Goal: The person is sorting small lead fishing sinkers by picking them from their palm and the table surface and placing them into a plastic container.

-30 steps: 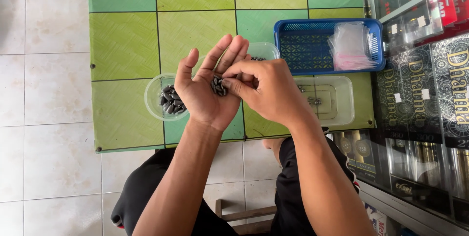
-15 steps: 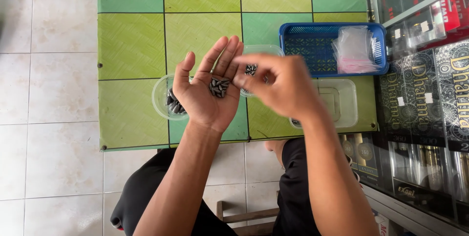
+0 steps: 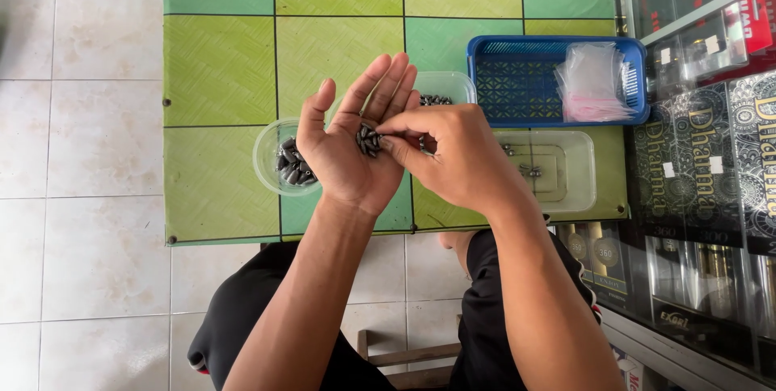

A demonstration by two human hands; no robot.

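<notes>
Your left hand (image 3: 349, 156) lies flat and wide, cupping a few dark pellets (image 3: 369, 140); your right hand (image 3: 453, 156) has its fingers pinched narrow, picking among them. By my judgement the sorting is midway: a round tub (image 3: 271, 166) near the counter's (image 3: 218, 67) front edge holds more pellets, and a few sit in the clear tray (image 3: 566, 169).

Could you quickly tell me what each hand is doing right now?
Left hand: open, palm up, cupping small dark pieces.
Right hand: fingertips pinching at those pieces.

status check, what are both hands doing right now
Left hand open, palm up, cupping small dark weights. Right hand pinching at that pile. Round tub of weights beside. Nothing in the way.
</notes>
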